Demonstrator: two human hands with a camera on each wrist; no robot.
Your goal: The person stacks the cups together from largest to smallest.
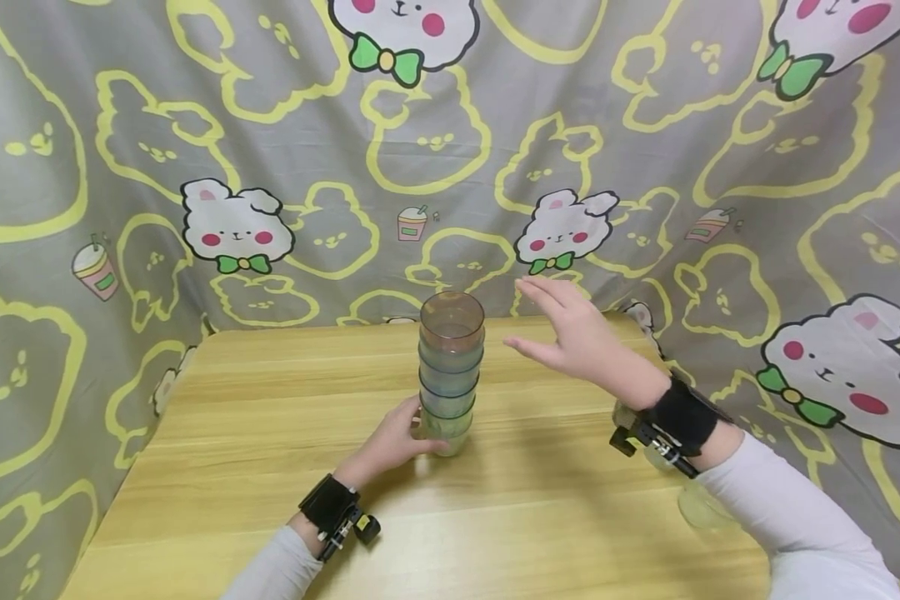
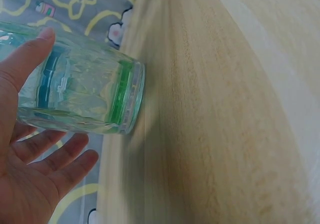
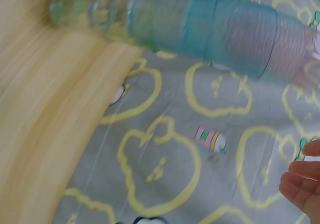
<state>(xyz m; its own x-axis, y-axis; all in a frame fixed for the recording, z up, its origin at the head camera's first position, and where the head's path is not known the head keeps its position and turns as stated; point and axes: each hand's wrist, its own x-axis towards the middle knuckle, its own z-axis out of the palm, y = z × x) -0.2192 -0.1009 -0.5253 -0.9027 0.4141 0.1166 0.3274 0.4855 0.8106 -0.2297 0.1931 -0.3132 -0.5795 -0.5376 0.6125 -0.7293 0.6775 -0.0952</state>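
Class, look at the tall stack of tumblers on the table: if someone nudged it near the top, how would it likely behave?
The stack of tumblers stands tall on one narrow base, so it would probably tip rather than slide. The left hand rests against the bottom tumbler, which likely steadies it; the right hand is open and apart. The ribbed, see-through walls look stiff and perhaps slippery.

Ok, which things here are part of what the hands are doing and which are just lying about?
In use:
stack of cups
left hand, touching the stack's base
right hand, open beside the stack's top

Lying about:
clear cup under the right forearm
table
bunny-print cloth
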